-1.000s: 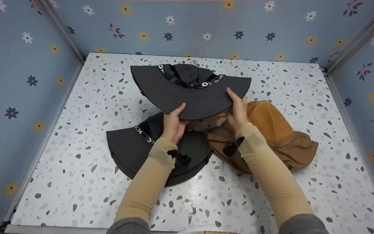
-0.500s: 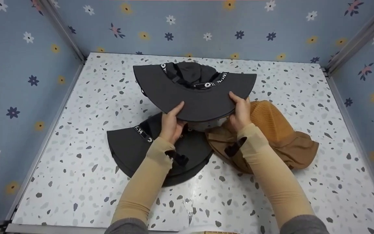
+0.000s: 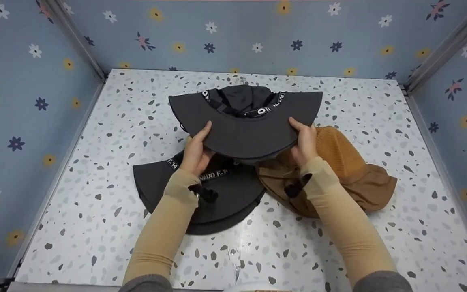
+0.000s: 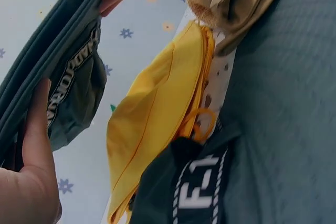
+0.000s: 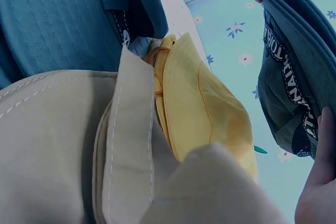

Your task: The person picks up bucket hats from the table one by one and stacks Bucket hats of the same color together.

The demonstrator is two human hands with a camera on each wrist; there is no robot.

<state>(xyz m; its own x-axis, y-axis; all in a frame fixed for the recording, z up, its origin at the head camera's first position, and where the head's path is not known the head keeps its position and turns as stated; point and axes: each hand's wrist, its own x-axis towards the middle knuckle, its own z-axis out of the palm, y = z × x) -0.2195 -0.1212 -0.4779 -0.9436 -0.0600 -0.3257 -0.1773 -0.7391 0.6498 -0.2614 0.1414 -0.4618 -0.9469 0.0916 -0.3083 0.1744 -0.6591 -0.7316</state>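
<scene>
A folded black bucket hat [image 3: 249, 140] is held up over the middle of the table, its wide brim toward me and its lettered band showing. My left hand [image 3: 195, 155] pinches the brim's left side, thumb on top and fingers beneath. On the right side of the brim, my right hand [image 3: 306, 144] grips it the same way. Below lies a second black hat [image 3: 225, 207], partly behind the left hand and sleeve. A brown and tan hat [image 3: 339, 156] lies beside the right forearm. The wrist views show a yellow hat [image 4: 157, 103] beneath the raised one, which hides it from the head view.
The speckled white table [image 3: 75, 227] is enclosed by blue flowered panels [image 3: 237, 36] at the back and both sides. Metal posts [image 3: 436, 48] stand at the rear corners. A white rim [image 3: 258, 287] shows at the bottom edge.
My left hand has slid leftward along the brim, so the hands are farther apart. The held hat has shifted slightly right and its brim is lower. The yellow patch under it is now covered.
</scene>
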